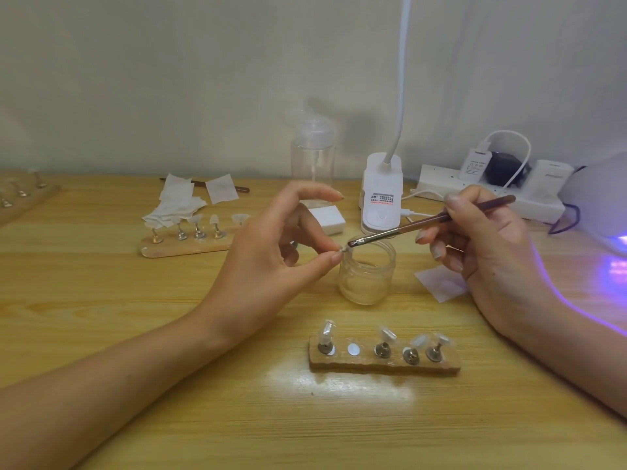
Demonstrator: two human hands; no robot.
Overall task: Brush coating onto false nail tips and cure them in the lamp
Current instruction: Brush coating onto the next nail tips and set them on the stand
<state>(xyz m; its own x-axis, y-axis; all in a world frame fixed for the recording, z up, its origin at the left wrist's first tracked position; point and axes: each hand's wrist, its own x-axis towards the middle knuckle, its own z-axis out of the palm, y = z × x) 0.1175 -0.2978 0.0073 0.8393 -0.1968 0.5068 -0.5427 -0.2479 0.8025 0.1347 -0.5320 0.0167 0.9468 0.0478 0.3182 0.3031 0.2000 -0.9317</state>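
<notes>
My left hand (271,245) pinches a small nail tip (342,250) between thumb and a finger, just above the rim of a small glass jar (368,278). My right hand (481,245) grips a brown brush (431,220), and its bristles touch the pinched tip. In front of me a wooden holder strip (383,362) carries several nail tips on metal stands, with one bare magnet spot (353,349). The curing lamp (600,195) glows purple at the right edge.
A second holder strip (185,247) with tips stands at the back left beside a pile of wipes (176,205). Behind are a clear pump bottle (312,154), a white desk lamp base (381,198), a power strip (488,193) and a wipe (441,283).
</notes>
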